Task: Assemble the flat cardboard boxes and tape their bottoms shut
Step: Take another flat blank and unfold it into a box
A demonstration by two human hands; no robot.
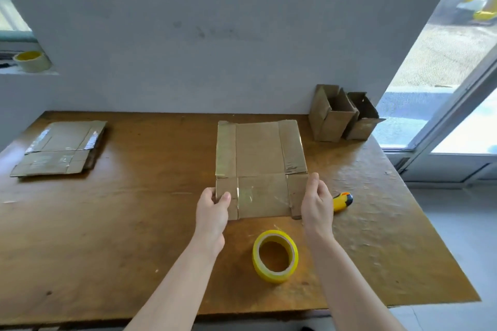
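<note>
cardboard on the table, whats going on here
A person grips a flat box by its near corners, left hand and right hand, on the table. A tape roll lies nearer the person, a cutter beside the right hand. Two set-up boxes stand far right; a stack of flat ones lies far left.

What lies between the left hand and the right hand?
The near end of the flat cardboard box; the left hand and right hand hold its side edges, seen in the head view.
</note>
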